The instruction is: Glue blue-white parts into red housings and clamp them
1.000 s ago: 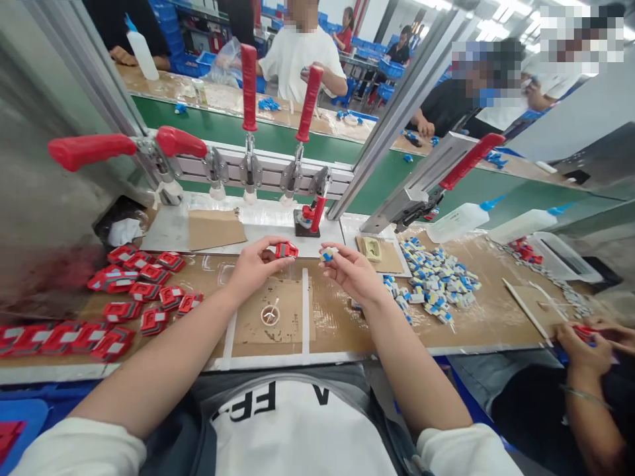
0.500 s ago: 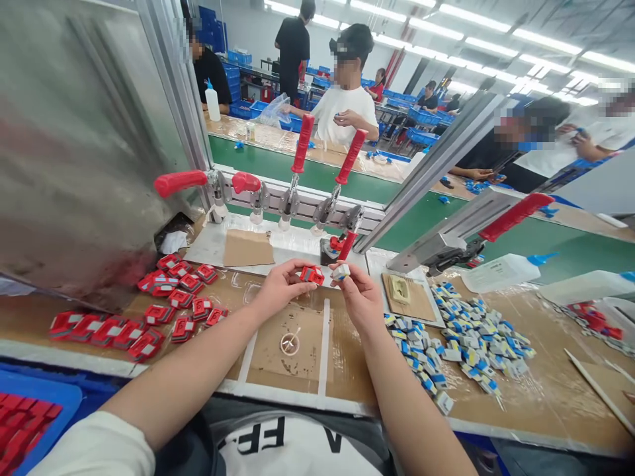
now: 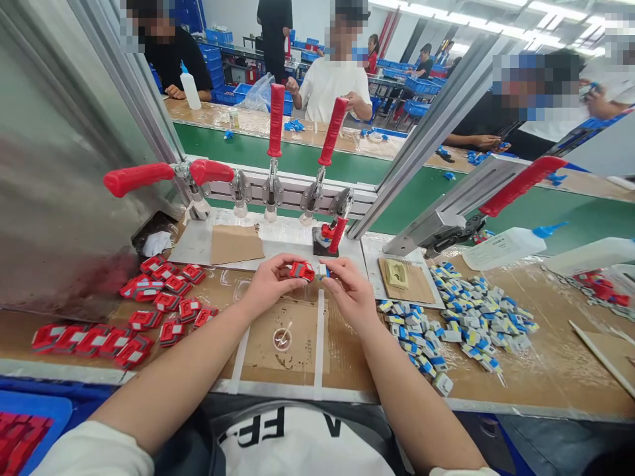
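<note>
My left hand (image 3: 274,283) is closed on a red and grey plastic housing (image 3: 301,270), held above the middle of the bench. Close beside it, my right hand (image 3: 350,291) pinches a small white and blue block (image 3: 322,271). The two pieces are side by side; whether they touch I cannot tell. Below my hands a small round cup (image 3: 282,339) with a thin stick in it stands on a cardboard sheet (image 3: 302,357). Several red housings (image 3: 166,302) lie to the left. A heap of white and blue blocks (image 3: 461,324) spreads to the right.
Toggle clamps with red handles (image 3: 276,122) stand on a metal rail behind my hands, and another clamp (image 3: 520,185) is at right. Plastic bottles (image 3: 510,248) lie beyond the heap. A blue crate (image 3: 54,410) sits lower left. Co-workers (image 3: 332,86) work across the green belt (image 3: 233,149).
My right hand has brought the block nearer to the red housing, and the block has turned. The view has tipped down a little. The co-worker opposite has moved their hands apart.
</note>
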`<state>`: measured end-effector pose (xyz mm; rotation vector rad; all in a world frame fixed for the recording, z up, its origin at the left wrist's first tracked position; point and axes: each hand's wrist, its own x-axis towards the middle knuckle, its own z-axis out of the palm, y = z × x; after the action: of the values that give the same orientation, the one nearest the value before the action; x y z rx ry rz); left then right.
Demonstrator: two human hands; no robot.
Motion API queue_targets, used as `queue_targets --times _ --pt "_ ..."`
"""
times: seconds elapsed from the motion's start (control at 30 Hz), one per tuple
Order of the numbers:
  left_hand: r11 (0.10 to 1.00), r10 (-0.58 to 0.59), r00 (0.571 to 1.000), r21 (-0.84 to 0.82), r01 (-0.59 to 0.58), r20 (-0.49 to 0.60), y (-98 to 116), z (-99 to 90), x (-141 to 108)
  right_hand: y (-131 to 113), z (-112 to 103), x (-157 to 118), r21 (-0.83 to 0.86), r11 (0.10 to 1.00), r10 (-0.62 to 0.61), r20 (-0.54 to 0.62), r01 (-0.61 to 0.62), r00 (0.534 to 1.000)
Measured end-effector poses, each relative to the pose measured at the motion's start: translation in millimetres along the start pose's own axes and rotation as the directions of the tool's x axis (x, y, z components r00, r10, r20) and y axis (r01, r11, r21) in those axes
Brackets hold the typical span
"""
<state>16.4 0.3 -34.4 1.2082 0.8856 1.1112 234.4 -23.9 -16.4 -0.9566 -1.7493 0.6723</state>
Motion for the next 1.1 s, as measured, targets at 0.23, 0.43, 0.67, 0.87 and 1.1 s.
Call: queue_targets --times 0.23,0.43,0.67,0.87,1.1 --pt "1.000 0.011 1.000 0.019 -0.010 -0.022 0.1 0.4 -0.3 -9.0 7.5 4.1 0.408 0.878 0.294 -0.048 -0.250 0.954" --pt "0.904 0.320 0.947 0.312 -0.293 -0.037 2.0 -2.6 -5.2 -1.5 16.4 7.2 0.657 0.603 0.531 0.093 -0.453 0.842" --pt "0.662 0.509 0.853 0.580 -0.474 0.117 3.1 -5.3 -9.2 8.8 24.4 5.7 0.576 0.598 0.579 0.170 -0.557 0.797" --pt "0.423 0.560 0.781 0.716 -0.555 0.276 2.2 -6.3 -8.0 15.9 31.0 3.6 0.578 0.597 0.586 0.158 -0.556 0.795" --pt "0.396 0.550 0.796 0.760 -0.516 0.254 2.7 -5.9 -4.5 21.8 45.4 0.7 0.642 0.535 0.614 0.151 -0.549 0.775"
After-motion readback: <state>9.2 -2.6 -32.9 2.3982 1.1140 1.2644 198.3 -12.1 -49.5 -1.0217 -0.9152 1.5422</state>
